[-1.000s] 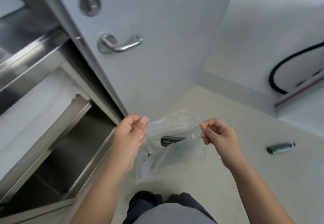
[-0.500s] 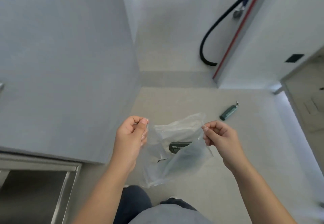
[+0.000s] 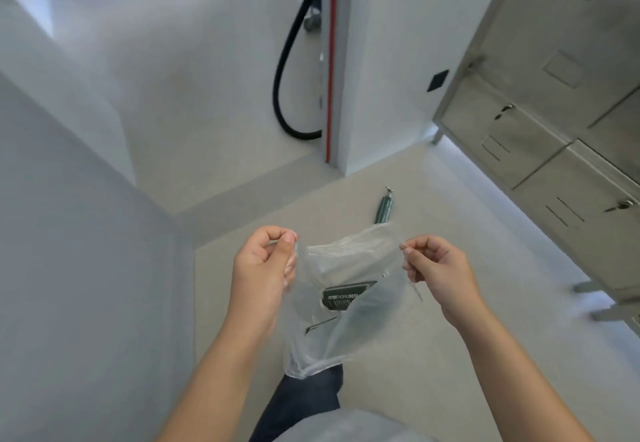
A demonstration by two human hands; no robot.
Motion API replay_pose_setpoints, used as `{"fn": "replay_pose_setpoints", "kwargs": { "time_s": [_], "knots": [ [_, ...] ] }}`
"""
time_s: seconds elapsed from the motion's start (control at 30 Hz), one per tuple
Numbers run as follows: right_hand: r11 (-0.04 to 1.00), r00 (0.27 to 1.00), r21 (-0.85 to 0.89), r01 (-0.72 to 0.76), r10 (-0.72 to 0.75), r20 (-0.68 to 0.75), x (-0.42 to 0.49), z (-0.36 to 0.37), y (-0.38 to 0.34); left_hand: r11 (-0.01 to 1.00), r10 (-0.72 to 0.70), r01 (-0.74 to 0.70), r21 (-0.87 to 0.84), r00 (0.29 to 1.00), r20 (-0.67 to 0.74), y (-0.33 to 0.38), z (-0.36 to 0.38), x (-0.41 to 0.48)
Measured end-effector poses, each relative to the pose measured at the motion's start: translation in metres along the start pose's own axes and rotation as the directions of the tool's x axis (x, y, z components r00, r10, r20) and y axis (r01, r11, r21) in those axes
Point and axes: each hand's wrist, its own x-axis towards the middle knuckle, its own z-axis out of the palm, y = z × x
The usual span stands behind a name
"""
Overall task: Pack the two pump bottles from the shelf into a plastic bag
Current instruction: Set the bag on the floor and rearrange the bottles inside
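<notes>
Though bagged, bottle (image 3: 348, 298) below fingers (image 3: 289, 239).

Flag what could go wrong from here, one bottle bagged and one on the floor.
1. The second bottle lies on the floor beyond the bag; bending for it could tip the bagged bottle out of the open mouth.
2. Both the left hand and the right hand pinch only the thin rim, so the film may slip or tear.
3. Freeing a hand to pick up could let the mouth collapse.
</notes>
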Motion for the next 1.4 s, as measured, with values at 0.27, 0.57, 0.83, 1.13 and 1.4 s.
{"fn": "replay_pose_setpoints", "kwargs": {
  "time_s": [0.27, 0.57, 0.83, 1.13, 1.4],
  "knots": [
    [0.998, 0.978, 0.068, 0.016, -0.002, -0.208, 0.057, 0.032, -0.034, 0.997, 0.039, -0.052, 0.058, 0.979, 0.199, 0.041, 0.010, 0.110],
    [0.995, 0.960, 0.093, 0.040, -0.012, -0.281, 0.139, 0.039, -0.061, 0.997, 0.062, -0.071, 0.030, 0.966, 0.250, 0.059, 0.050, 0.209],
    [0.985, 0.914, 0.173, 0.007, 0.064, -0.401, 0.227, 0.001, -0.071, 0.985, -0.049, -0.016, 0.171, 0.927, 0.371, 0.066, 0.130, 0.284],
    [0.973, 0.827, 0.231, 0.008, 0.123, -0.549, 0.283, -0.063, -0.075, 0.953, -0.142, -0.035, 0.300, 0.824, 0.548, 0.067, 0.230, 0.344],
    [0.945, 0.723, 0.325, 0.025, 0.207, -0.659, 0.294, -0.091, -0.073, 0.938, -0.173, -0.074, 0.337, 0.745, 0.644, 0.057, 0.288, 0.383]
  ]
}}
